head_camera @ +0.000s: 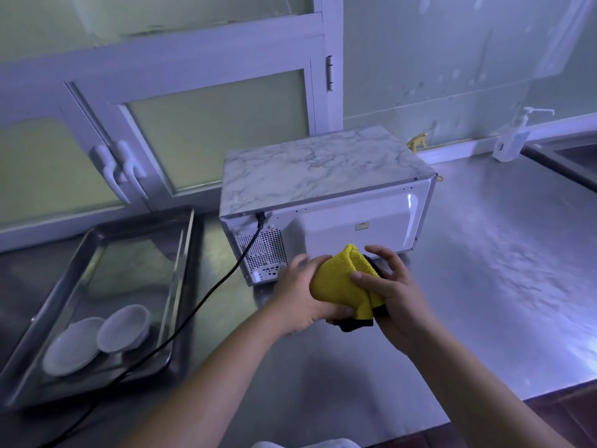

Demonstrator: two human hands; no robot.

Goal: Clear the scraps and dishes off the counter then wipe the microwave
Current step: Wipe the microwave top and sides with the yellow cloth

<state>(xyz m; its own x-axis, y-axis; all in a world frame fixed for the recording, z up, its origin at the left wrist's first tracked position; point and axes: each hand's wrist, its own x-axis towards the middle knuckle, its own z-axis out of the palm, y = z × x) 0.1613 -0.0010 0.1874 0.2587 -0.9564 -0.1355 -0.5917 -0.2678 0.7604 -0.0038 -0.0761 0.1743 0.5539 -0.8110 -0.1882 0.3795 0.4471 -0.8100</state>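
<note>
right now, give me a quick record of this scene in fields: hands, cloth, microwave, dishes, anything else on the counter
left hand: grips the yellow cloth
right hand: holds the same cloth, thumb on it
yellow cloth: bunched between both hands, near the back of the microwave
microwave: back panel faces the camera, marbled top
power cord: runs from the back panel left across the counter
tray: left of the microwave, holds two white dishes
pump bottle: by the wall, far right

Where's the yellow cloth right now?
In the head view the yellow cloth sits centre frame, held between the left hand and the right hand, just in front of the microwave rear panel, above the steel counter.
</note>
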